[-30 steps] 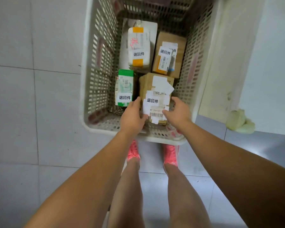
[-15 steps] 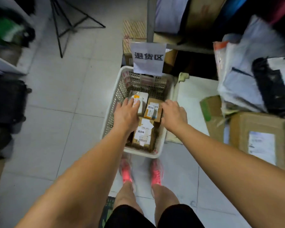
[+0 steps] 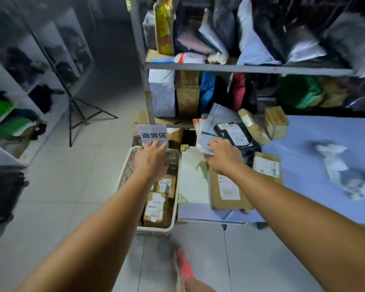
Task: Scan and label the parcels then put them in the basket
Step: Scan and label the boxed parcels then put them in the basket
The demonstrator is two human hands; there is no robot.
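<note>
A white plastic basket (image 3: 128, 165) stands on the floor beside the table and holds several labelled cardboard parcels (image 3: 156, 208). My left hand (image 3: 151, 159) hovers over the basket's far end with relaxed fingers and holds nothing. My right hand (image 3: 224, 158) is out over the table's left end, fingers loose and empty, above a flat brown parcel (image 3: 228, 194) and near a pile of grey and black mailer bags (image 3: 226, 131). Another brown parcel (image 3: 267, 167) lies just right of that hand.
A blue-covered table (image 3: 316, 148) carries crumpled label backing paper (image 3: 341, 173). Metal shelving (image 3: 240, 68) packed with parcels rises behind it. A paper sign (image 3: 153, 133) hangs at the basket's far end. A tripod (image 3: 76, 110) and racks stand on the left.
Both hands have let go of the parcel in the basket and risen out of it. My view has lifted from the basket to the table and shelves; my right hand moved right over the table.
</note>
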